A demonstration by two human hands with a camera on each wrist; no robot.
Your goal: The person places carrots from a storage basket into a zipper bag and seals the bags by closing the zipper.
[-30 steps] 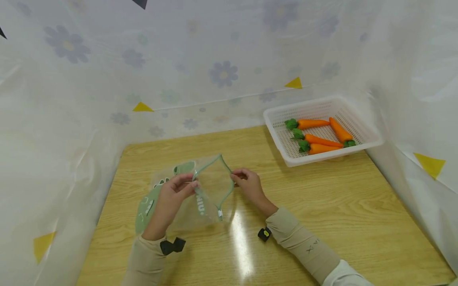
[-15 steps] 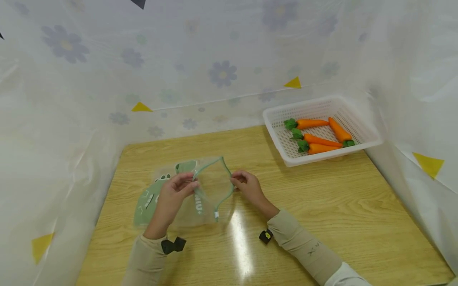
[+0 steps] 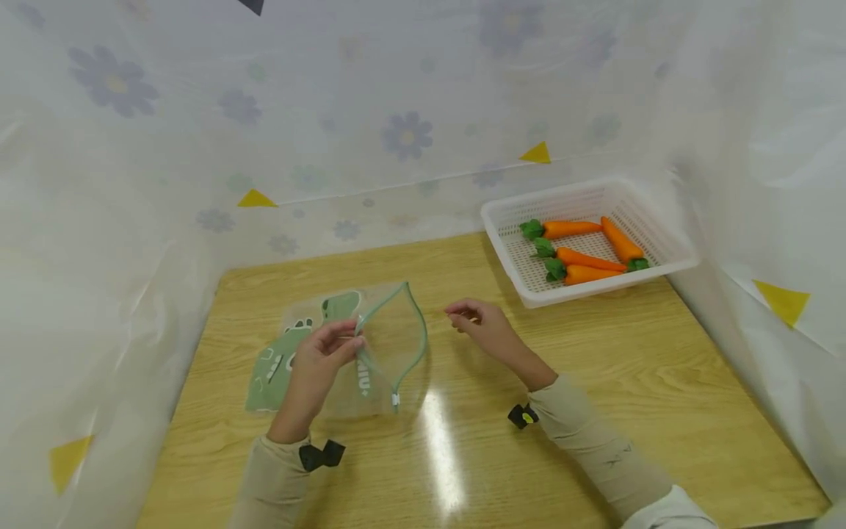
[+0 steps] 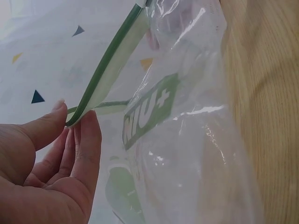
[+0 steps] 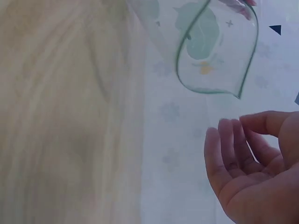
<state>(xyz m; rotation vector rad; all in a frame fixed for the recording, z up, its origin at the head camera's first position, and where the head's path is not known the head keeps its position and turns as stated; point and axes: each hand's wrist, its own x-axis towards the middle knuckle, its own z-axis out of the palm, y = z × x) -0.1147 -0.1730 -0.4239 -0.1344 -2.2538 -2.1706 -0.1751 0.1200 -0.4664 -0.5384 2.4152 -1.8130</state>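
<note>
On a wood-grain worktop [image 3: 661,367], bright glare streak [image 3: 438,448] toward the front. Clear zip bag [image 3: 363,376] with green print sits left of centre, mouth gaping. Left hand [image 3: 319,371]: grip pinching its rim. Right hand [image 3: 485,328]: grip loose, fingers bent, near the mouth. White basket [image 3: 562,296] back right, carrots [image 3: 591,275] inside. Pale flower-print sheeting [image 3: 304,110] left, back, right; yellow triangles [image 3: 256,199] on it.

Left hand [image 3: 316,378], bare; beige sleeve [image 3: 271,481], creased; angular black block [image 3: 322,455] at wrist. Right hand [image 3: 492,338], bare; matching sleeve [image 3: 584,430], dark marking [image 3: 619,455], blurred; small black box [image 3: 518,417], yellow spot [image 3: 527,418]; white cloth [image 3: 674,512] farther up.
</note>
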